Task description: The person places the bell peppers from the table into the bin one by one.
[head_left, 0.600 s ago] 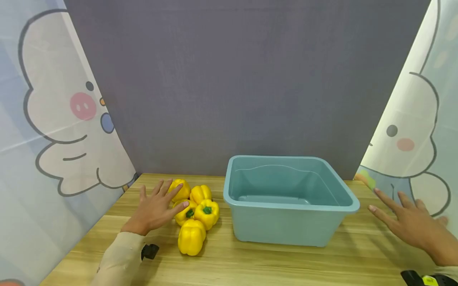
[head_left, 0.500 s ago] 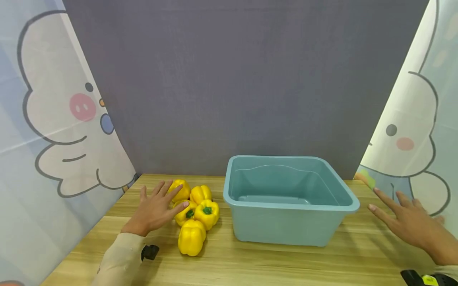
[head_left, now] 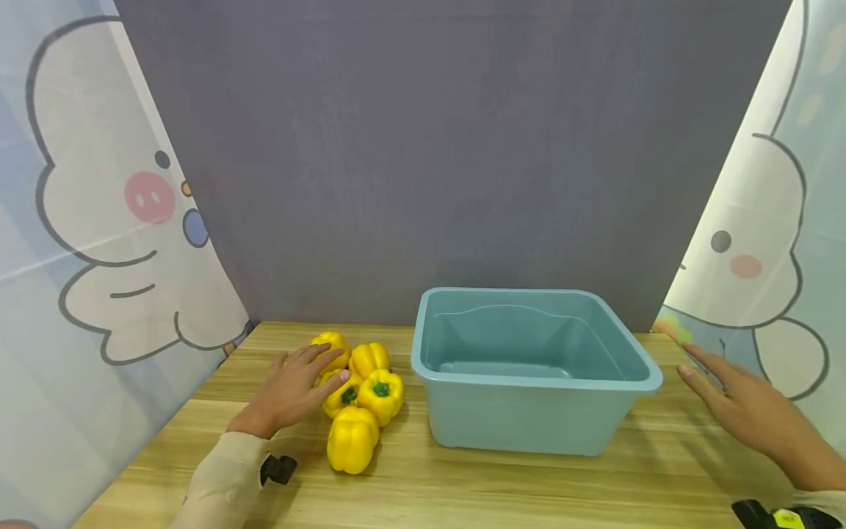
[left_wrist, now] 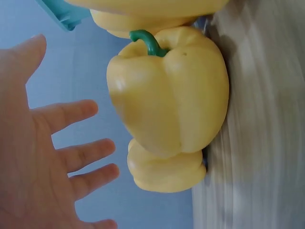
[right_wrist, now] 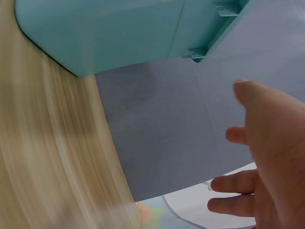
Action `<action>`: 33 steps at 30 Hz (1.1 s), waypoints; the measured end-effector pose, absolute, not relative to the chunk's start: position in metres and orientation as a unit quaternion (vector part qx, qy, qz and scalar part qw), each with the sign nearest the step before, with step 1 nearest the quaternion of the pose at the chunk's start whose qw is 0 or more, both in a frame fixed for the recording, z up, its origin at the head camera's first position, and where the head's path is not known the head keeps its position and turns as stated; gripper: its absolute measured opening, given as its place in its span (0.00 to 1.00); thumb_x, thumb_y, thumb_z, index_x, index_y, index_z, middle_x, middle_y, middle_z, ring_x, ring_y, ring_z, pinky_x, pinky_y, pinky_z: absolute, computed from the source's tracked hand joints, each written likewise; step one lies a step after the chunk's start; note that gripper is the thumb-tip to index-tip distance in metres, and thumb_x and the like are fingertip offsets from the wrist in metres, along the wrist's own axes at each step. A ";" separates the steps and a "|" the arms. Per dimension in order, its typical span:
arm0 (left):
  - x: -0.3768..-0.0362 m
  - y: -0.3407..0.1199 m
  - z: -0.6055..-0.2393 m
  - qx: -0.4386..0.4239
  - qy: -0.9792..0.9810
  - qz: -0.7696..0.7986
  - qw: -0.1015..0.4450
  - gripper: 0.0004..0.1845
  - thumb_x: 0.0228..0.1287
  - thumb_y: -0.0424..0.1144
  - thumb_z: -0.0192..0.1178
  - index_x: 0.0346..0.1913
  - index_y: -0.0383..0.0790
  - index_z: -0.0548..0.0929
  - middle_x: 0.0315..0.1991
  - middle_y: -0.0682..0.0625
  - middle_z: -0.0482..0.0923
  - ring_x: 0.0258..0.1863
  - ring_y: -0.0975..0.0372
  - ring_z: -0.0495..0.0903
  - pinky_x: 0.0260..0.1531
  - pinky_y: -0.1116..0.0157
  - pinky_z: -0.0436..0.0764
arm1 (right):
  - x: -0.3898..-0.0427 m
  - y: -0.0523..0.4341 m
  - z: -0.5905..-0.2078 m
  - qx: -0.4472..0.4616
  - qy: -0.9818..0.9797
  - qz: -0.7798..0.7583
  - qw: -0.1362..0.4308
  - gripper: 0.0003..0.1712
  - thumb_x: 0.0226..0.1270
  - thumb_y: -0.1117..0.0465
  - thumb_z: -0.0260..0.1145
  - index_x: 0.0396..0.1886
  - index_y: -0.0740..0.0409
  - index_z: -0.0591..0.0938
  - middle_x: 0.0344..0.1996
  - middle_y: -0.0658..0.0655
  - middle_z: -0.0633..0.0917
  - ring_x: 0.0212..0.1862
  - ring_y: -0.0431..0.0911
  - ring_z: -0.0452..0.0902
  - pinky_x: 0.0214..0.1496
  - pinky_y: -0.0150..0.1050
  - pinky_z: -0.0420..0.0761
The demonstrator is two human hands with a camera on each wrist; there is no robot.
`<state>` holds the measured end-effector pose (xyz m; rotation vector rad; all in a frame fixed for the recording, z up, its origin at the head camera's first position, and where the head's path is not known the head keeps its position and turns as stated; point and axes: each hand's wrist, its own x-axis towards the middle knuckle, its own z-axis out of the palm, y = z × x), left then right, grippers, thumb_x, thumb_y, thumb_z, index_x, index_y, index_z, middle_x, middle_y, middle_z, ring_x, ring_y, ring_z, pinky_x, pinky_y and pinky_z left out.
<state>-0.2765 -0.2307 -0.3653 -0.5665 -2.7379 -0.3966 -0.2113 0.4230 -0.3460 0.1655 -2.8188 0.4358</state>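
Observation:
Several yellow bell peppers (head_left: 353,439) sit in a cluster on the left part of the table, some with green stems showing. Over the cluster's left side hovers my left hand (head_left: 291,393), fingers spread, holding nothing. In the left wrist view a gap separates that hand from the nearest bell pepper (left_wrist: 169,95). My right hand (head_left: 760,411) hangs in the air to the right of the blue-green plastic bin (head_left: 522,419), its fingers extended and nothing in them. The right wrist view shows that hand apart from the bin's side wall (right_wrist: 128,38).
The bin's inside shows bare walls and floor. A wooden table (head_left: 463,492) carries everything. Behind it rises a grey panel (head_left: 423,162), with cartoon-printed curtains (head_left: 99,294) on both sides.
My left hand's spread fingers have drawn a little closer together and lowered slightly. The right hand has turned, so fewer of its fingers show. Peppers and bin stay put.

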 end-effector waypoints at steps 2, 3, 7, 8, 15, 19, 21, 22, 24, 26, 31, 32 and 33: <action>-0.277 -0.229 -0.366 -0.204 -0.955 -0.148 0.158 0.32 0.75 0.64 0.47 0.69 0.46 0.76 0.69 0.40 0.69 0.68 0.41 0.66 0.61 0.28 0.51 | -0.212 0.420 -0.345 0.054 -0.975 0.156 0.147 0.37 0.82 0.46 0.47 0.77 0.66 0.57 0.63 0.84 0.66 0.56 0.85 0.62 0.46 0.78 0.64; -0.277 -0.228 -0.366 -0.208 -0.953 -0.153 0.158 0.32 0.75 0.63 0.46 0.69 0.46 0.76 0.68 0.40 0.70 0.68 0.41 0.67 0.62 0.28 0.52 | -0.212 0.418 -0.345 0.054 -0.974 0.161 0.149 0.36 0.83 0.46 0.46 0.77 0.66 0.59 0.62 0.84 0.67 0.56 0.85 0.63 0.45 0.77 0.66; -0.277 -0.225 -0.366 -0.223 -0.947 -0.166 0.162 0.30 0.77 0.61 0.46 0.66 0.44 0.78 0.66 0.41 0.73 0.66 0.44 0.69 0.62 0.32 0.57 | -0.214 0.411 -0.345 0.070 -0.967 0.189 0.157 0.33 0.83 0.48 0.46 0.76 0.65 0.63 0.63 0.82 0.69 0.56 0.84 0.64 0.45 0.74 0.68; -0.277 -0.225 -0.366 -0.227 -0.945 -0.168 0.166 0.29 0.77 0.60 0.46 0.66 0.44 0.79 0.66 0.41 0.74 0.66 0.44 0.70 0.62 0.33 0.58 | -0.214 0.409 -0.345 0.073 -0.965 0.193 0.159 0.32 0.83 0.48 0.45 0.76 0.65 0.63 0.63 0.81 0.69 0.56 0.84 0.64 0.45 0.73 0.68; -0.281 -0.223 -0.368 -0.257 -0.926 -0.183 0.208 0.24 0.77 0.55 0.50 0.60 0.42 0.83 0.58 0.47 0.80 0.58 0.49 0.78 0.58 0.41 0.72 | -0.212 0.397 -0.348 0.057 -0.946 0.238 0.211 0.29 0.83 0.50 0.46 0.73 0.62 0.69 0.57 0.73 0.80 0.55 0.70 0.75 0.43 0.66 0.70; -0.280 -0.223 -0.369 -0.270 -0.917 -0.192 0.222 0.20 0.76 0.52 0.55 0.57 0.42 0.85 0.54 0.50 0.83 0.53 0.53 0.81 0.53 0.46 0.78 | -0.213 0.392 -0.349 0.062 -0.926 0.260 0.267 0.25 0.82 0.53 0.50 0.69 0.59 0.75 0.47 0.44 0.87 0.45 0.27 0.77 0.38 0.43 0.75; -0.278 -0.222 -0.369 -0.272 -0.916 -0.194 0.221 0.19 0.75 0.51 0.58 0.56 0.44 0.85 0.53 0.51 0.83 0.52 0.54 0.82 0.51 0.47 0.79 | -0.214 0.388 -0.350 0.074 -0.914 0.284 0.281 0.23 0.83 0.54 0.49 0.67 0.60 0.76 0.45 0.32 0.84 0.41 0.16 0.71 0.35 0.32 0.75; -0.277 -0.222 -0.369 -0.271 -0.917 -0.197 0.218 0.18 0.74 0.51 0.59 0.56 0.44 0.85 0.53 0.52 0.83 0.52 0.54 0.82 0.51 0.48 0.80 | -0.216 0.386 -0.350 0.080 -0.907 0.302 0.283 0.23 0.83 0.55 0.49 0.67 0.62 0.76 0.43 0.28 0.82 0.40 0.16 0.72 0.33 0.28 0.75; -0.276 -0.220 -0.368 -0.269 -0.919 -0.202 0.208 0.18 0.72 0.51 0.61 0.56 0.46 0.85 0.54 0.52 0.83 0.54 0.54 0.81 0.51 0.48 0.80 | -0.218 0.382 -0.350 0.098 -0.892 0.341 0.281 0.23 0.83 0.57 0.48 0.65 0.68 0.75 0.42 0.25 0.80 0.38 0.21 0.78 0.33 0.25 0.78; -0.274 -0.219 -0.367 -0.267 -0.921 -0.204 0.199 0.18 0.71 0.51 0.62 0.56 0.47 0.86 0.54 0.52 0.82 0.55 0.54 0.81 0.51 0.48 0.79 | -0.220 0.378 -0.350 0.114 -0.877 0.376 0.276 0.24 0.84 0.59 0.46 0.64 0.74 0.73 0.41 0.27 0.81 0.38 0.26 0.81 0.34 0.26 0.81; -0.272 -0.215 -0.365 -0.276 -0.920 -0.202 0.194 0.18 0.72 0.52 0.61 0.56 0.47 0.86 0.54 0.52 0.83 0.54 0.54 0.81 0.50 0.48 0.80 | -0.221 0.371 -0.351 0.131 -0.863 0.405 0.271 0.24 0.84 0.61 0.45 0.64 0.79 0.70 0.41 0.26 0.79 0.39 0.28 0.82 0.34 0.29 0.83; -0.272 -0.214 -0.365 -0.278 -0.918 -0.201 0.197 0.18 0.72 0.52 0.61 0.56 0.46 0.86 0.54 0.52 0.83 0.53 0.55 0.81 0.50 0.49 0.80 | -0.220 0.370 -0.351 0.132 -0.863 0.405 0.272 0.24 0.84 0.61 0.45 0.64 0.79 0.69 0.41 0.26 0.78 0.39 0.28 0.81 0.33 0.29 0.83; -0.271 -0.214 -0.365 -0.281 -0.916 -0.202 0.201 0.18 0.72 0.51 0.61 0.55 0.46 0.86 0.53 0.53 0.83 0.52 0.55 0.82 0.50 0.49 0.80 | -0.220 0.369 -0.352 0.133 -0.862 0.406 0.272 0.24 0.84 0.61 0.45 0.64 0.79 0.69 0.41 0.26 0.78 0.39 0.27 0.81 0.33 0.29 0.83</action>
